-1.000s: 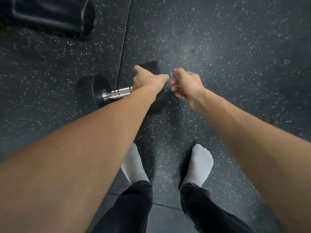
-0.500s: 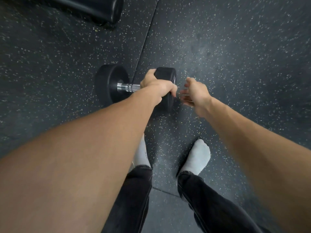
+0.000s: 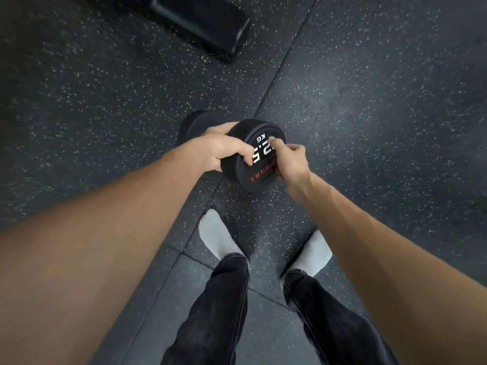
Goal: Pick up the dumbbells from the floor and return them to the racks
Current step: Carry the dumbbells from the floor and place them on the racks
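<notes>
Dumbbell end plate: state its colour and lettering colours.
Black dumbbell end plate, white numerals, red brand lettering; head view.

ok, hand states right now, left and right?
Left hand: grip curled around the dumbbell, fingers over the near head's rim.
Right hand: gripping the same head's face and edge.

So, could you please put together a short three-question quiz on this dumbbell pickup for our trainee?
1. True or false: both the left hand and the right hand are on the dumbbell.
2. Which unit is printed in white on the dumbbell's near end face? A) LB B) KG C) none
3. Fill in: the black padded bench lies toward the ___ edge of the head view.

Key
1. True: the left hand grips the handle beside the near head, and the right hand's fingers pinch that head's face.
2. B
3. top
</notes>
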Tool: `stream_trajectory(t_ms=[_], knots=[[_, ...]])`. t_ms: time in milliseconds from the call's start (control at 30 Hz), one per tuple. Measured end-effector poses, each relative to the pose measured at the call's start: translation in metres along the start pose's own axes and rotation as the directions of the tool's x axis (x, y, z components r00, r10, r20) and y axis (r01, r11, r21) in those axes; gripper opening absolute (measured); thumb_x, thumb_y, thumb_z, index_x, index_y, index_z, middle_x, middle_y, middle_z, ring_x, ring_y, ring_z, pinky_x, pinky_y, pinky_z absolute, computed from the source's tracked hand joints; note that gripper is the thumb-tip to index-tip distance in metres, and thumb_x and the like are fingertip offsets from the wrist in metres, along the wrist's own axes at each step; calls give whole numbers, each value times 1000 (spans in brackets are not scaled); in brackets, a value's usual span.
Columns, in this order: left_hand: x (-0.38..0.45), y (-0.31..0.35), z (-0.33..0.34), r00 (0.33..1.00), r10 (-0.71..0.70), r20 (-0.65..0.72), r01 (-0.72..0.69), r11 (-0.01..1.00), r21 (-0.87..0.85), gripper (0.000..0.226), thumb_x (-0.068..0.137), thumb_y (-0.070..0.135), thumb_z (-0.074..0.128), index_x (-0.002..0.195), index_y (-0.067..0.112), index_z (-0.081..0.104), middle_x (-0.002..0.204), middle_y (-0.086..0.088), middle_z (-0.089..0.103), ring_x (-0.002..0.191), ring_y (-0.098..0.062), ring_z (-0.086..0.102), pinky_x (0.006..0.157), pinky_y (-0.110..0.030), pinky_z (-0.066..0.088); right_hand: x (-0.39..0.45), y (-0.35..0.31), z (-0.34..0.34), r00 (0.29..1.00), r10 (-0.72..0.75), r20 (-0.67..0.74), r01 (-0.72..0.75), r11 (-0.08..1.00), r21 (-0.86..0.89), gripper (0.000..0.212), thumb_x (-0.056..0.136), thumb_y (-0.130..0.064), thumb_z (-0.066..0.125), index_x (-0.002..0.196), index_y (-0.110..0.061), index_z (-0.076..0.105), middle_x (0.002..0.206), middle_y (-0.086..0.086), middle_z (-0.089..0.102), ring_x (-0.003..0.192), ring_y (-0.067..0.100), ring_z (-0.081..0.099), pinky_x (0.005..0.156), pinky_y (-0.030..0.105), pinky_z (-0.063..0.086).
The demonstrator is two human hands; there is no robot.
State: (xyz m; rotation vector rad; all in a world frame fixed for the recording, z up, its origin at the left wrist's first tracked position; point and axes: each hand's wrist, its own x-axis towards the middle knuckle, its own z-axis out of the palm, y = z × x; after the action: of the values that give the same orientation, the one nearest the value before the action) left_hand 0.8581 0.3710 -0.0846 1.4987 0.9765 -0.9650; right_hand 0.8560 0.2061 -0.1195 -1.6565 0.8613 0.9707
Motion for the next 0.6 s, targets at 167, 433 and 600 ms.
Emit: stream_trajectory(t_ms=[167, 433, 600], knots=[[3, 2, -47, 998, 2, 62, -2, 1000, -2, 67, 69, -11, 72, 112, 42, 71, 116, 3, 76, 110, -21, 70, 90, -48, 61, -8, -18, 24, 997, 14, -74, -18, 999, -49, 90, 75, -68, 77, 147, -26, 42, 134, -1, 38, 124, 22, 50, 109, 41, 47], [8, -12, -119, 997, 19, -79, -29, 990, -139, 59, 72, 10, 72, 128, 25, 64, 115, -4, 77, 103, -26, 73, 82, -40, 63, -22, -53, 88, 975, 66, 212, -49, 995, -84, 102, 78, -65, 79, 158, -21, 31, 133, -4, 56, 116, 19, 55, 106, 48, 48], [18, -47, -166, 993, 64, -95, -88, 957, -275, 41, 83, 14, 79, 122, 22, 71, 106, -5, 81, 105, -27, 75, 76, -35, 64, -18, -70, 134, 962, 65, 264, -18, 984, -176, 97, 68, -65, 87, 144, -19, 48, 130, -2, 65, 117, 20, 63, 106, 50, 52]])
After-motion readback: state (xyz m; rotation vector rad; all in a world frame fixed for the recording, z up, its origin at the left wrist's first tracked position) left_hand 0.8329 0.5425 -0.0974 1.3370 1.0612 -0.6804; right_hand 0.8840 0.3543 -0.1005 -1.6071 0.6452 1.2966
